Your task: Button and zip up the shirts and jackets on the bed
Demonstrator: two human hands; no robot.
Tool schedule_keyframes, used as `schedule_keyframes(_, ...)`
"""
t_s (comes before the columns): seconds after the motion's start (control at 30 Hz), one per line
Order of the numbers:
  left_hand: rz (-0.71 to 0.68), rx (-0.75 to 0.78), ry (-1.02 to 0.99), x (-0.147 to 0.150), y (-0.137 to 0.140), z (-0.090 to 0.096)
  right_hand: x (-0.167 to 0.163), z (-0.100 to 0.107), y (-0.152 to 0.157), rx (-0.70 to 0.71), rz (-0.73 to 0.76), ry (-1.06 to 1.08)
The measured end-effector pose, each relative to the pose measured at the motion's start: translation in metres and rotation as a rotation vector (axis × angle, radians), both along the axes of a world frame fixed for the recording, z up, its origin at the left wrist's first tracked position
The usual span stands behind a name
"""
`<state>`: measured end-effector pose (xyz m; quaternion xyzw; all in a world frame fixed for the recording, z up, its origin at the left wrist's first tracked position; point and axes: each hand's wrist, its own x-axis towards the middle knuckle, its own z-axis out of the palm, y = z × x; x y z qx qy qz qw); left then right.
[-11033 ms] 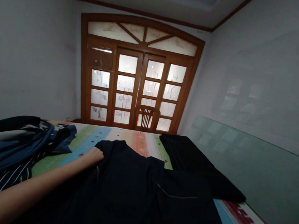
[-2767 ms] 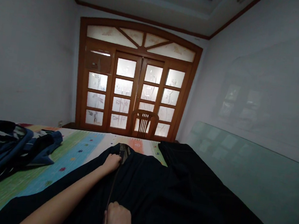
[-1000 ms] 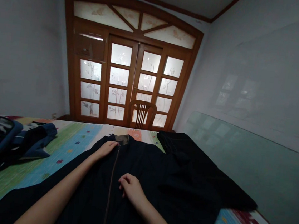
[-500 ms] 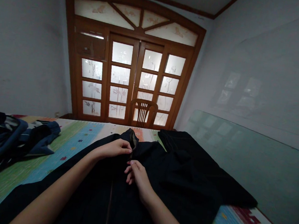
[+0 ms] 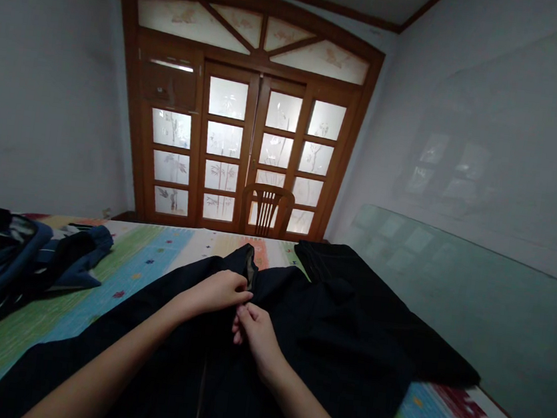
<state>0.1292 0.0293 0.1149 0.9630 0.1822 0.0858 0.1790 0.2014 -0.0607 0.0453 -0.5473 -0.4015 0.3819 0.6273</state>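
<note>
A dark navy jacket lies spread over the table before me, front side up, its collar pointing away. A thin pale line, apparently the zipper edge, runs down its middle. My left hand pinches the jacket's front edge just below the collar, fingers closed. Close beneath it, my right hand is also closed, thumb and forefinger pressed together at the same front opening. The fingertips of both hands nearly meet. What exactly sits between them is too small and dark to make out.
Folded black clothing lies at the right, partly beside the jacket. A heap of blue and striped clothes is at the left. Under everything is a colourful striped cloth. A wooden chair stands beyond the far edge.
My left hand has moved down and slightly right, nearer to my right hand. My right hand's fingers have curled in more. The collar shifted slightly.
</note>
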Motion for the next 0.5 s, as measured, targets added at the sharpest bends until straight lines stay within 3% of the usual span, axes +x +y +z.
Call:
schedule_keyframes(0.2, 0.039, 0.049, -0.116, 0.005, -0.004, -0.002, -0.006, 0.002, -0.002, 0.027, -0.022, 0.028)
schedule_keyframes(0.5, 0.045, -0.073, -0.283, -0.009, -0.017, 0.023, -0.020, 0.028, -0.012, 0.154, -0.058, -0.057)
